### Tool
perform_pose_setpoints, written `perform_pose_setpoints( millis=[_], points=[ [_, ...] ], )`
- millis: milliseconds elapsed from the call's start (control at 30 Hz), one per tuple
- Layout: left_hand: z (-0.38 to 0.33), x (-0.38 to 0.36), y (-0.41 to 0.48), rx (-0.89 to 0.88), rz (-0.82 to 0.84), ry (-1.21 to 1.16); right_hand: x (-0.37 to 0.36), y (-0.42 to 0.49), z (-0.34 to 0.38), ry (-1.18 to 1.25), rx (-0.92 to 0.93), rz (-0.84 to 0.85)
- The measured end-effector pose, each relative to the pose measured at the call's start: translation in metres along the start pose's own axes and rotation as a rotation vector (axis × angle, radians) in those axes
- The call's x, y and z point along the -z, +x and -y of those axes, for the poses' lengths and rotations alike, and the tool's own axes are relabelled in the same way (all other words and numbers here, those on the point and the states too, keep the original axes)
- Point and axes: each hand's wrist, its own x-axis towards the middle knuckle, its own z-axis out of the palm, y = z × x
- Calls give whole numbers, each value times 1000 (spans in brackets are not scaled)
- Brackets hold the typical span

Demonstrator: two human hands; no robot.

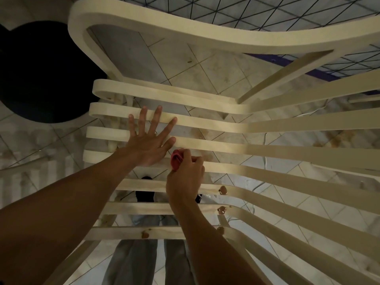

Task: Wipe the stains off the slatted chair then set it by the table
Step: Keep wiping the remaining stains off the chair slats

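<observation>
While left hand (150, 140) lies flat on chair slats (267, 126) | right hand (185, 177) grips red cloth (176, 160) | stained tile floor (213, 66)

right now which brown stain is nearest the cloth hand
The topmost stain, just right of the right hand gripping the red cloth; the other three sit lower, farther away.

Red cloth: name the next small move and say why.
Probably slide the red cloth, gripped in the right hand, right and toward you onto the nearest brown stain: it is unwiped, with more beyond it, and the left hand lies flat on the chair, bracing it.
</observation>
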Motion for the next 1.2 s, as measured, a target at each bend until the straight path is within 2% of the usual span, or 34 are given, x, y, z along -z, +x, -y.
perform_pose_setpoints(
  millis=[133,267,367,533,667,900,1067,1200],
  points=[
    [0,0,1,-3,0,4,18,9,-23,-154,168,75],
    [2,0,1,-8,6,-6,43,30,-50,-248,110,89],
    [3,-2,2,-10,-2,-9,68,47,-69,-462,134,27],
    [3,-2,1,-27,-21,-14,96,63,-83,-820,263,68],
    [3,-3,1,-19,-18,-4,78,53,-85,-705,183,32],
    [1,0,-1,-11,-3,1,29,27,-57,-275,19,-32],
    [1,-1,0,1,-26,16,-1,10,-41,-142,146,-93],
    [1,-3,0,0,-33,6,4,10,-37,-120,195,-28]
  ],
)
